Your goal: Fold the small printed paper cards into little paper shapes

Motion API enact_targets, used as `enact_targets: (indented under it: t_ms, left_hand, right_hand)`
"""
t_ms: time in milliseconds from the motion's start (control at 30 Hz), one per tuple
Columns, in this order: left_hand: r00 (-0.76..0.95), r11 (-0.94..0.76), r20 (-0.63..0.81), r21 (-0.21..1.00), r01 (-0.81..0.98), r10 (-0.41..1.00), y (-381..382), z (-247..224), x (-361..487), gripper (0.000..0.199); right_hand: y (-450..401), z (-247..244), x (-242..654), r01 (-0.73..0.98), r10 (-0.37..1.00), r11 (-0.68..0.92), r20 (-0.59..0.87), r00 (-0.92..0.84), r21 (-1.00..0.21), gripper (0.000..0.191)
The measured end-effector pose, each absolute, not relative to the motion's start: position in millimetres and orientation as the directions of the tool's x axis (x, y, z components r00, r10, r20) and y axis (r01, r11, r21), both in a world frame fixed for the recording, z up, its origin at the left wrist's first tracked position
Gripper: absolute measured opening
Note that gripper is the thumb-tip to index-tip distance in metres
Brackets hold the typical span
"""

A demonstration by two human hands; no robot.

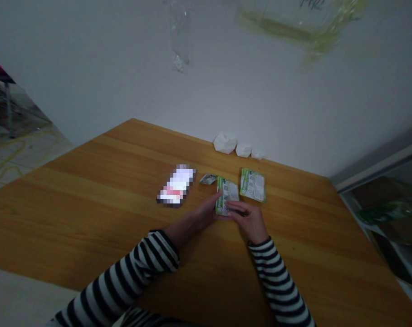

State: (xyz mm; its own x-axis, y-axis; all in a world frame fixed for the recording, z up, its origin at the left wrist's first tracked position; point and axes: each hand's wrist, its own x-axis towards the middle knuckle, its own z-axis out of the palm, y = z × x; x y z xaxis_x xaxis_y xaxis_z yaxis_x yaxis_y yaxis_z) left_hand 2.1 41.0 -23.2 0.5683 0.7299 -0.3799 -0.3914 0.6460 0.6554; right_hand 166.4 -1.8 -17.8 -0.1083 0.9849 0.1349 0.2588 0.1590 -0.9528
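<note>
One green-and-white packet in left hand and right hand, grip closed, wooden table against pale wall.

Bare counter opens left of the phone; the wall blocks the far side.

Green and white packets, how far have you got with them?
One packet is in hand: the left hand holds it, and the right hand's fingers touch it. Another packet and a smaller piece lie on the table. Whether those are done or left, I can't tell; nothing shows for sure as finished.
</note>
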Motion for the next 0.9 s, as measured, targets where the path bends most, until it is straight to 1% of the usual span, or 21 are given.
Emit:
enact_targets:
  t_ms: [100,200,233,300,333,367,433,467,533,633,700,733,833,867,900]
  left_hand:
    - [0.597,0.632,-0.339,0.672,-0.387,0.727,39,-17,2,0.060]
    - [0.595,0.599,-0.305,0.700,-0.389,0.744,38,-16,1,0.068]
    - [0.587,0.580,-0.292,0.715,-0.390,0.755,39,-16,1,0.066]
    - [0.564,0.505,-0.239,0.774,-0.381,0.791,41,-18,1,0.053]
    - [0.551,0.447,-0.195,0.813,-0.372,0.812,42,-18,1,0.043]
    - [0.551,0.394,-0.151,0.848,-0.355,0.821,44,-19,2,0.039]
    - [0.576,0.330,-0.086,0.883,-0.334,0.813,45,-19,4,0.045]
    - [0.595,0.318,-0.069,0.891,-0.325,0.800,44,-20,5,0.046]
    - [0.608,0.305,-0.062,0.903,-0.304,0.792,42,-23,7,0.038]
    - [0.563,0.287,-0.092,0.920,-0.268,0.821,40,-29,8,0.028]
    - [0.525,0.280,-0.109,0.925,-0.257,0.844,42,-32,6,0.030]
    - [0.513,0.279,-0.116,0.926,-0.253,0.851,43,-32,4,0.032]
    - [0.505,0.300,-0.140,0.920,-0.251,0.852,49,-29,-3,0.033]
    - [0.514,0.306,-0.145,0.920,-0.245,0.846,50,-28,-5,0.032]
    - [0.522,0.305,-0.147,0.924,-0.231,0.840,50,-27,-7,0.031]
  right_hand:
    - [-3,-18,166,0.317,0.978,0.210,0.198,-0.071,-0.925,0.023]
    - [-5,-17,163,0.398,0.957,0.283,0.286,-0.053,-0.873,0.022]
    - [-5,-18,162,0.397,0.952,0.291,0.303,-0.036,-0.870,0.022]
    - [-4,-19,160,0.335,0.946,0.280,0.317,0.060,-0.900,0.023]
    - [-2,-19,160,0.276,0.937,0.268,0.316,0.146,-0.923,0.024]
    - [0,-20,161,0.203,0.921,0.258,0.304,0.243,-0.945,0.026]
    - [5,-21,165,0.082,0.871,0.262,0.272,0.410,-0.962,0.030]
    - [7,-22,168,0.060,0.854,0.263,0.261,0.450,-0.963,0.032]
    - [10,-24,171,0.052,0.860,0.251,0.247,0.445,-0.967,0.033]
    - [11,-26,169,0.057,0.908,0.235,0.240,0.343,-0.970,0.030]
    - [11,-25,166,0.103,0.923,0.246,0.266,0.280,-0.964,0.028]
    - [11,-25,167,0.156,0.917,0.266,0.300,0.265,-0.951,0.027]
    - [12,-23,176,0.375,0.830,0.325,0.452,0.326,-0.868,0.028]
    - [13,-23,181,0.416,0.794,0.312,0.475,0.380,-0.854,0.035]
    - [15,-24,187,0.411,0.786,0.263,0.441,0.432,-0.873,0.045]
